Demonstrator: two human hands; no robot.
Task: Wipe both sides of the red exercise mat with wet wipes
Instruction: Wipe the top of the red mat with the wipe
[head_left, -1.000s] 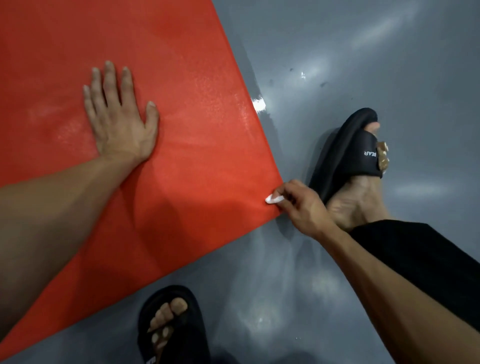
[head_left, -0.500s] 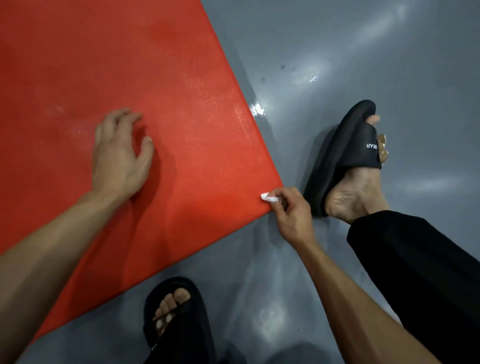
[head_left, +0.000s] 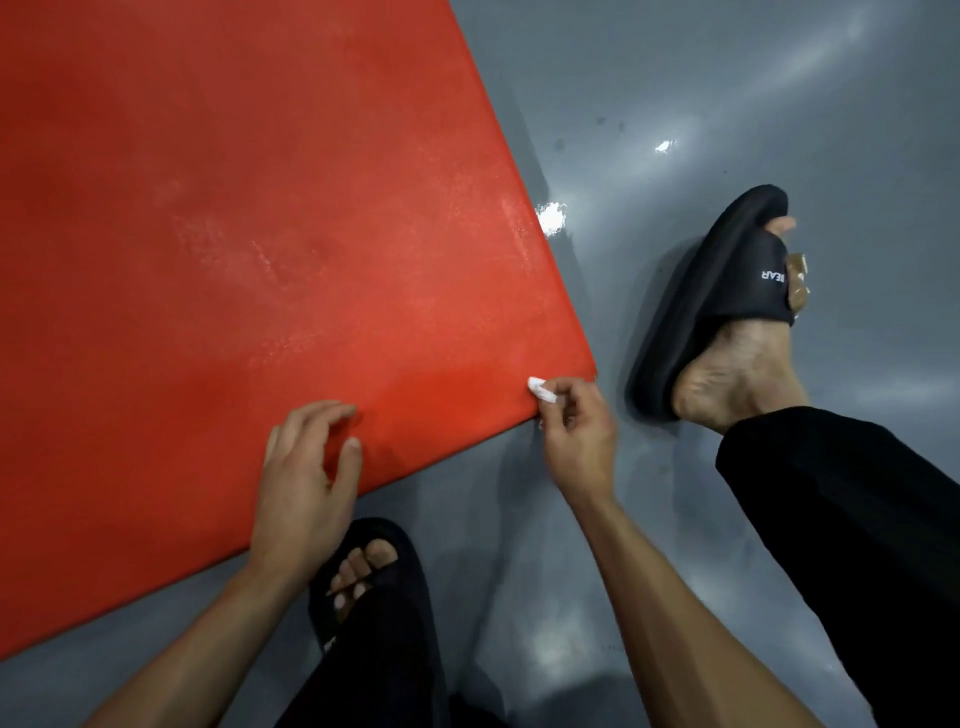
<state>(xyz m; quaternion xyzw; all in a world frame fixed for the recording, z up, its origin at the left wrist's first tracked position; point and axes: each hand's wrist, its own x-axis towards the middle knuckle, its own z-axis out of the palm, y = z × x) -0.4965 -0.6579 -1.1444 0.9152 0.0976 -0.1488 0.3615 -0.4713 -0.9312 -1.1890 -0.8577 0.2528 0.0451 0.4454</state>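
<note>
A: flat red foam exercise mat (head_left: 260, 234) runs off top and left edges. Small white wet wipe (head_left: 540, 389) mostly buried in right hand (head_left: 579, 441).
B: black slide sandal (head_left: 379, 597) at lower centre partly behind left forearm.

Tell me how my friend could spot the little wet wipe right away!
Find the big red mat on the grey floor and follow it to its near corner. The right hand pinches the wet wipe there. It is the only small white crumpled thing on the red.

Mat (head_left: 260, 260) on floor (head_left: 727, 104), left of slipper (head_left: 727, 275)
</note>
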